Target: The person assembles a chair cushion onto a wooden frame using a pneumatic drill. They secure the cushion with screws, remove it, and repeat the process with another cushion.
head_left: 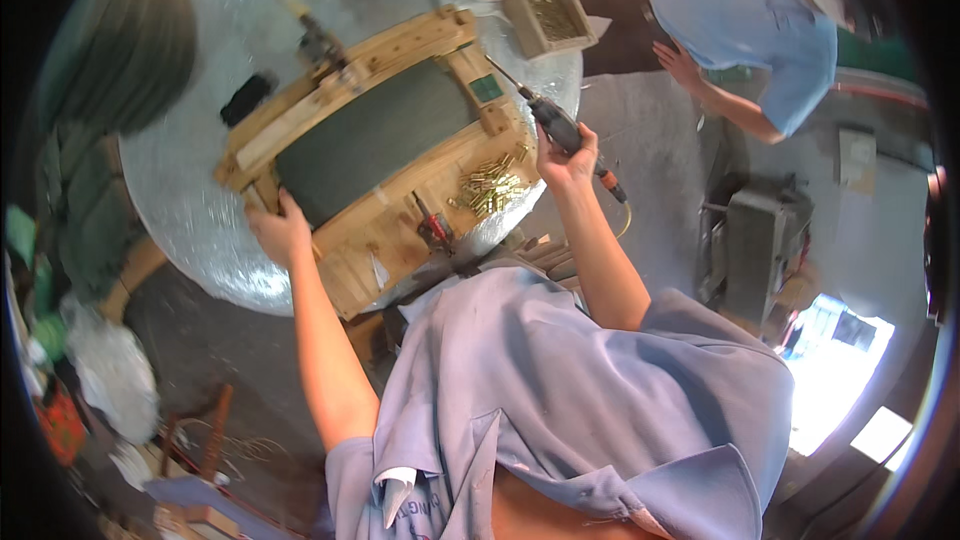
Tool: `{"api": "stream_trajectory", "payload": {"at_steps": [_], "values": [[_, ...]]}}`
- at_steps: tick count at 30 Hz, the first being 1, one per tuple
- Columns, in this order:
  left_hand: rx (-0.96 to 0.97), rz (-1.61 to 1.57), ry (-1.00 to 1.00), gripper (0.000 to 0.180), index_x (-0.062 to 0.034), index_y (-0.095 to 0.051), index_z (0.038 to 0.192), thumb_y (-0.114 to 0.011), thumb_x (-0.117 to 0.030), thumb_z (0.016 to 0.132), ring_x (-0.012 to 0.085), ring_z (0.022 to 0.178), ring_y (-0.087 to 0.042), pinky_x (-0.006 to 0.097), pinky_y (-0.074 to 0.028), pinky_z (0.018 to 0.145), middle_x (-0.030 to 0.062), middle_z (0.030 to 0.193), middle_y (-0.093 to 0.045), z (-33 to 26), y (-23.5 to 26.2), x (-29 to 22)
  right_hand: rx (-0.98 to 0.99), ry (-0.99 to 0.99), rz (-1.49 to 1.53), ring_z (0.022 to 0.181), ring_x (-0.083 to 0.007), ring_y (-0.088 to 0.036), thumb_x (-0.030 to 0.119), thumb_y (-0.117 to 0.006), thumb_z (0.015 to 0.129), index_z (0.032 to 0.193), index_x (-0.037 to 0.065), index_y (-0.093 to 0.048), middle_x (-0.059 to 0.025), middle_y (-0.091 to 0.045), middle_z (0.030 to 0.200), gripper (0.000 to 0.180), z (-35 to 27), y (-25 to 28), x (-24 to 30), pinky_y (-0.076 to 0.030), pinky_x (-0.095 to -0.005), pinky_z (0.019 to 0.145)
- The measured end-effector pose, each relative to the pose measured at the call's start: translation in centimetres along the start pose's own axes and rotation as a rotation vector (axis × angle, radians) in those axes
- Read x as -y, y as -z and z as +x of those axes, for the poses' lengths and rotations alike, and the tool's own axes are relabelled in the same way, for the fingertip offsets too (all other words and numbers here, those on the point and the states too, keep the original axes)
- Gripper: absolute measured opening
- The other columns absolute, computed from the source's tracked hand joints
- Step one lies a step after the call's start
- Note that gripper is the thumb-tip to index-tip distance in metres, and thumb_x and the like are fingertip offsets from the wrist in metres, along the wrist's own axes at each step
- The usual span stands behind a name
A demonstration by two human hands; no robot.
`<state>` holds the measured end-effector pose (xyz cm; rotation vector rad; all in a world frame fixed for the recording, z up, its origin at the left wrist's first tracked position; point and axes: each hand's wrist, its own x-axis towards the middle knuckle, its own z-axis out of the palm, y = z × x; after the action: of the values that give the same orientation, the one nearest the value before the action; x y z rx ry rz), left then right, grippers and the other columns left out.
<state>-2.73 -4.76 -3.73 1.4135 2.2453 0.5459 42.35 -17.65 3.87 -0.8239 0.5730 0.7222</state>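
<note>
One drill (556, 126); two boxes (549, 20); one frame (372, 140)

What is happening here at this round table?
A person works on a wooden frame with a dark panel, lying on a round table. The left hand presses on the frame's edge; the right hand holds a power drill over it. Brass screws lie piled nearby. Another person bends beyond the table.

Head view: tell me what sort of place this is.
Probably a woodworking or furniture workshop. The right hand holds a black power screwdriver over a pale wooden frame with a dark panel, the left hand steadies that frame, and a heap of brass-coloured screws lies on it.
</note>
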Motion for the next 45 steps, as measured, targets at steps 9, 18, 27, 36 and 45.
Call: {"api": "stream_trajectory", "payload": {"at_steps": [9, 18, 27, 36, 45], "values": [[-0.002, 0.007, -0.033, 0.082, 0.0036, -0.044, 0.156, -0.069, -0.051, 0.1, 0.0452, 0.133, -0.061, 0.052, -0.051, 0.108, 0.0278, 0.147, -0.06, 0.6, -0.4, 0.0, -0.094, -0.149, 0.221, 0.114, -0.0315, -0.074, 0.043, -0.078, 0.097, 0.119, 0.013, -0.066, -0.011, -0.074, 0.121, 0.04, 18.3, -2.7, -5.0, -0.063, -0.0554, 0.103], [-0.003, 0.003, -0.017, 0.082, 0.0028, -0.046, 0.156, -0.07, -0.052, 0.099, 0.0459, 0.13, -0.063, 0.053, -0.052, 0.105, 0.0279, 0.143, -0.062, 0.1, 0.1, -1.1, 0.063, -0.302, -0.091, 0.122, -0.04, -0.07, 0.024, -0.07, 0.103, 0.131, 0.002, -0.056, -0.0204, -0.067, 0.136, 0.038, 17.2, 1.4, -1.8, -0.066, -0.0445, 0.103], [-0.028, 0.022, 0.063, 0.084, 0.0009, -0.04, 0.158, -0.07, -0.051, 0.1, 0.0476, 0.125, -0.065, 0.056, -0.054, 0.102, 0.028, 0.141, -0.06, -0.5, 0.8, -0.1, 1.082, -0.014, -1.033, 0.139, -0.0306, -0.058, 0.036, -0.077, 0.098, 0.156, 0.003, -0.055, -0.0153, -0.06, 0.153, 0.071, -8.6, -24.5, -19.3, -0.049, -0.0423, 0.113], [0.028, 0.052, 0.049, 0.087, 0.0065, -0.035, 0.158, -0.067, -0.052, 0.102, 0.0458, 0.126, -0.063, 0.056, -0.057, 0.099, 0.0284, 0.141, -0.058, -0.6, 1.1, -0.5, 1.11, -0.234, -1.738, 0.104, -0.0225, -0.07, 0.04, -0.076, 0.096, 0.129, 0.001, -0.071, -0.0139, -0.073, 0.112, 0.051, 4.3, -36.6, -37.8, -0.057, -0.0395, 0.088], [-0.239, -0.098, -0.306, 0.087, 0.0022, -0.038, 0.16, -0.073, -0.05, 0.099, 0.0447, 0.142, -0.053, 0.063, -0.044, 0.114, 0.0254, 0.154, -0.052, -0.4, 1.0, 1.3, 1.197, 0.369, -0.965, 0.097, -0.016, -0.068, 0.036, -0.067, 0.105, 0.119, 0.003, -0.071, -0.0075, -0.073, 0.106, 0.036, -10.8, -23.0, -19.7, -0.056, -0.0351, 0.083]]}}
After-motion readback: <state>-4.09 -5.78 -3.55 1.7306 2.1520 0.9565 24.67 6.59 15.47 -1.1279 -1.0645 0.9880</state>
